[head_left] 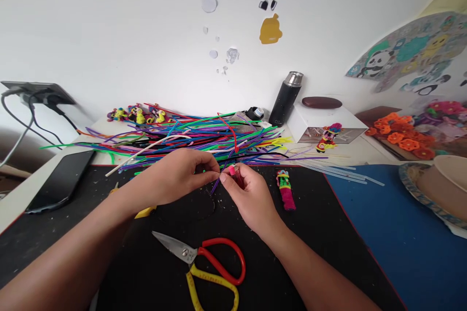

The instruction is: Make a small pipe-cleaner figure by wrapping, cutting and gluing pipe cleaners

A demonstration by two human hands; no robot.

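Observation:
My left hand pinches thumb to forefinger just over the black mat; what lies between the fingertips is too small to tell. Its fingertips meet those of my right hand, which is closed around a small pink and dark red pipe-cleaner piece. Purple pipe-cleaner ends show between the two hands. To the right lies a green and magenta pipe-cleaner figure. Nearer to me rest scissors with red and yellow handles, blades spread. A yellow-handled tool is partly hidden beneath my left forearm.
A heap of coloured pipe cleaners lies along the wall. Behind it stand a black thermos and a white box. A finished-looking figure stands by the box. A phone lies left; orange flowers sit right.

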